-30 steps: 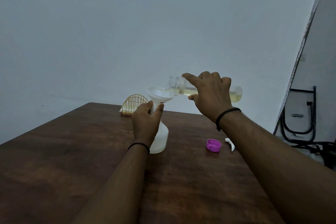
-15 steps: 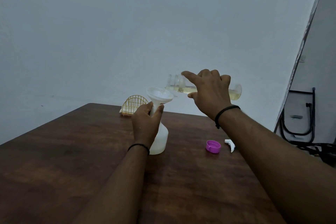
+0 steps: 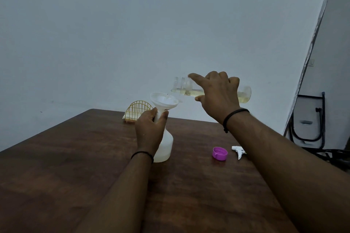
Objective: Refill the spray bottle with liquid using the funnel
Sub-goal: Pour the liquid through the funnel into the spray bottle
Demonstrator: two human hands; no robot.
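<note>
A white spray bottle stands on the brown table with a white funnel set in its neck. My left hand grips the bottle's neck just under the funnel. My right hand holds a clear bottle of pale yellow liquid, tipped almost level, its mouth over the funnel's rim. A thin stream runs from it into the funnel. The white spray head lies on the table to the right.
A purple cap lies open side up beside the spray head. A yellow wire rack stands at the table's far edge by the wall. A folded chair and cables are on the floor at the right.
The clear bottle has tilted a little further and its mouth has come over the funnel's rim. My left hand has kept its hold on the spray bottle.
</note>
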